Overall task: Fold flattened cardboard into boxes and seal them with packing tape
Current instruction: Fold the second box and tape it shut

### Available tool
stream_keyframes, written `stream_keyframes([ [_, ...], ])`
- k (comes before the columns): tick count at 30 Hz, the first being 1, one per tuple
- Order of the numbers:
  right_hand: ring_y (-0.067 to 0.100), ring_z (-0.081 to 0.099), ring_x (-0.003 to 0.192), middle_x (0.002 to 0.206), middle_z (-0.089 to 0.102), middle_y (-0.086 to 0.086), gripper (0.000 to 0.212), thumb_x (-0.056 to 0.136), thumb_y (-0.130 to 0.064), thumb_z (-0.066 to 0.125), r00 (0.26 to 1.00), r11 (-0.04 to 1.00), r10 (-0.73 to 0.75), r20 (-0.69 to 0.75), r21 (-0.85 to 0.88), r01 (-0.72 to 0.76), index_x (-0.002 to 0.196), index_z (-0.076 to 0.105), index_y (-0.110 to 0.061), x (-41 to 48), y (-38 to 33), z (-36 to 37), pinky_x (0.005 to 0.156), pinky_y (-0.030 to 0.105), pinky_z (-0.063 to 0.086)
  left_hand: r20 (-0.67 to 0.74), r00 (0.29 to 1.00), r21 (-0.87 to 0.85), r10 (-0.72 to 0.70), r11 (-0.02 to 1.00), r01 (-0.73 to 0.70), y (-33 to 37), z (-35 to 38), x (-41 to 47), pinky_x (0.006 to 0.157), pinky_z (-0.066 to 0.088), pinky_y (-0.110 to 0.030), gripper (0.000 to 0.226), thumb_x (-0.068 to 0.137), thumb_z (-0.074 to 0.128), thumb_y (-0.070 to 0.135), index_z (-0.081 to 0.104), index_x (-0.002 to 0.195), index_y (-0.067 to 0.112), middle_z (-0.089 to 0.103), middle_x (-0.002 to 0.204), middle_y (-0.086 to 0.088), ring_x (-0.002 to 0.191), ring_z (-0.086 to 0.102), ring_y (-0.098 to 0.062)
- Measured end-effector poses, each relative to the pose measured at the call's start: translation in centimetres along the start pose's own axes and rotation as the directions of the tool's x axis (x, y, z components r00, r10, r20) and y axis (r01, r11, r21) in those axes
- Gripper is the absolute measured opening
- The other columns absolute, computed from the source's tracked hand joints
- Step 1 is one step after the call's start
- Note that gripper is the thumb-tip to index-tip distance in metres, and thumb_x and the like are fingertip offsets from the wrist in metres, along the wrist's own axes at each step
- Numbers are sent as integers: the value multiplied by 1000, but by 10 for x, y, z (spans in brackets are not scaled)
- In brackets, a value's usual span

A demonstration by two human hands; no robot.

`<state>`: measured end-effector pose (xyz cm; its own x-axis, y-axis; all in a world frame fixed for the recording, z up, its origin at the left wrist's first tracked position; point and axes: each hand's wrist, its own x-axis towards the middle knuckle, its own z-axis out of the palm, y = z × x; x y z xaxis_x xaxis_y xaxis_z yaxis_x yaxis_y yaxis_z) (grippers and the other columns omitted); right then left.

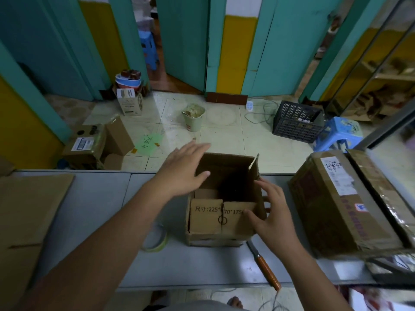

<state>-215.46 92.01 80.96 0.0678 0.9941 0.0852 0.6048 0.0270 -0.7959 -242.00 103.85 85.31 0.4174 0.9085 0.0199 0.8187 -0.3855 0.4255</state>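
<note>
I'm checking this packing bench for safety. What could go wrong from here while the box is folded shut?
The knife lies unsheathed close by the right hand, its handle end at the table edge: it might cut a wrist or get knocked off. The tape roll sits partly under the left forearm; a sweep could push it away. The box has untaped flaps that may spring open.

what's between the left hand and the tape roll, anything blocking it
Nothing visible blocks it. The tape roll lies on the table just left of the box, below the left forearm; the left hand is at the box's far flap.
</note>
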Motion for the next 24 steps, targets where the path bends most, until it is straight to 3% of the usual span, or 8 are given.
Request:
stream_keyframes([
  [4,-4,51,119,137,40,-26,75,87,-23,82,998,997,45,-48,-61,-48,146,43,-47,-2,8,8,87,29,61,82,997,184,16,982,-30,6,3,5,131,-2,-56,59,104,53,55,41,158,35,42,165,11,163,11,-14],
  [7,-6,50,109,133,42,-24,77,88,-25,80,995,990,28,-98,-136,-41,149,38,-47,-6,13,13,76,23,56,143,990,242,-2,970,-33,7,5,-2,126,-11,-65,55,104,44,66,53,150,37,49,157,16,164,8,-19],
  [11,-6,47,98,134,45,-20,80,88,-21,78,991,973,-11,-136,-228,-20,152,36,-44,-9,15,22,67,11,41,229,973,185,-36,983,-7,9,13,-11,129,2,-64,60,106,33,67,52,152,33,43,161,15,164,6,-23],
  [14,-8,45,102,137,46,-18,80,90,-17,72,989,973,-61,-135,-230,29,157,34,-40,-13,16,30,71,7,39,238,970,151,-55,988,19,14,18,-17,130,10,-62,66,107,27,68,54,152,28,36,164,15,163,7,-23],
  [17,-6,48,109,139,46,-17,78,94,-19,66,987,974,-94,-128,-215,65,159,31,-41,-16,16,34,78,7,40,303,951,181,-65,983,10,17,19,-20,130,6,-63,70,106,22,70,69,139,30,26,168,12,163,1,-26],
  [21,4,49,126,147,44,-12,75,98,-25,64,987,975,-136,-81,-188,119,163,28,-37,-16,19,39,94,18,47,359,931,215,-66,976,-14,22,17,-17,129,4,-64,79,103,18,75,77,123,27,15,171,13,163,-6,-30],
  [24,14,48,134,156,43,-7,70,102,-30,61,987,965,-161,-6,-212,156,164,28,-36,-17,17,44,103,34,48,329,944,103,-36,995,2,25,21,-18,129,9,-65,69,105,20,72,69,133,33,3,173,19,164,-12,-29],
])
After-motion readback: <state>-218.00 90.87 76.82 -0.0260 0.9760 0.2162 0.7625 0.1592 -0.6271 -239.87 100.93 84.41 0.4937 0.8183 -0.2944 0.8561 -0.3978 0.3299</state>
